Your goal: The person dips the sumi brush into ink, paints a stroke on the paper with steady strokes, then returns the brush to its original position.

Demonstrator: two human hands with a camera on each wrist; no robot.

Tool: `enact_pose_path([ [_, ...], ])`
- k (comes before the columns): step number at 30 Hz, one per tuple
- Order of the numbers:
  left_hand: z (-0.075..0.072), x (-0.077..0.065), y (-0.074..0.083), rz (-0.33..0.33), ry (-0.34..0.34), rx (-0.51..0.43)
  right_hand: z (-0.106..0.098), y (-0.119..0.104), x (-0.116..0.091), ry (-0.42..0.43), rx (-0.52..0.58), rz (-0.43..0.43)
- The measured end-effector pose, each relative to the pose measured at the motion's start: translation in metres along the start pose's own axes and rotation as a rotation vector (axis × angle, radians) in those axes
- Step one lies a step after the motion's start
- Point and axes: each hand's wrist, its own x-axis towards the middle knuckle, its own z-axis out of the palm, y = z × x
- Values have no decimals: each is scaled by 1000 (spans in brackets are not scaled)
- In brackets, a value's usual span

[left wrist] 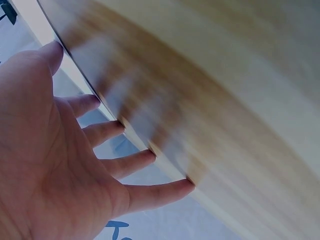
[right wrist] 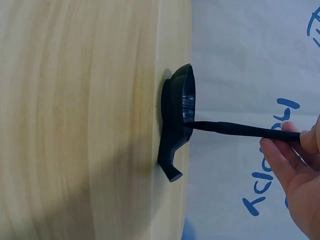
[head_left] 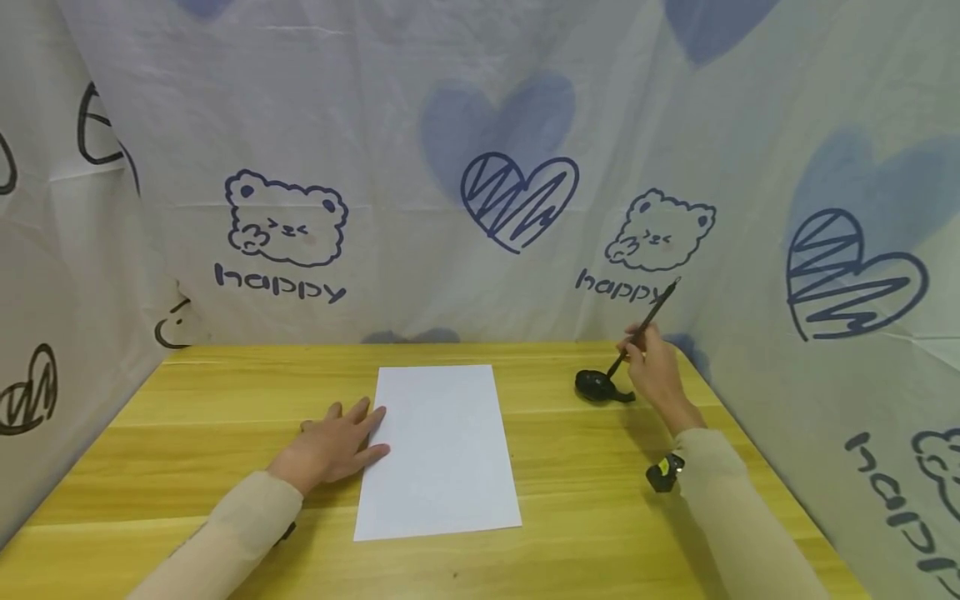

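Wooden table before printed cloth. Your left hand, fingers spread, rests on left edge of paper. Your right hand pinches brush, tip inside black dish, right of paper.

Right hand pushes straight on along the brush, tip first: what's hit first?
Likely the dish: the brush has its tip at the opening, so it should meet the inside first. Whether they touch now is unclear.

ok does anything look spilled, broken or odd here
No, nothing stands out: the sheet of white paper lies flat and looks blank, the black dish sits upright with the tip of the brush at its mouth, and no spill shows on the table.
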Motion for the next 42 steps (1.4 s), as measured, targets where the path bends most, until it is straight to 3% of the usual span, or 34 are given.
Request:
enact_pose_path([
  [18, -2, -1, 0, 6, -1, -27, -8, 4, -4, 3, -15, 42],
  [25, -2, -1, 0, 2, -1, -37, -10, -1, 0, 52, 0, 16],
  [32, -4, -2, 0, 0, -14, -41, -2, -17, 2, 101, 103, 20],
  [42, -4, -1, -2, 3, -19, -52, 16, -50, 1, 41, 234, 3],
])
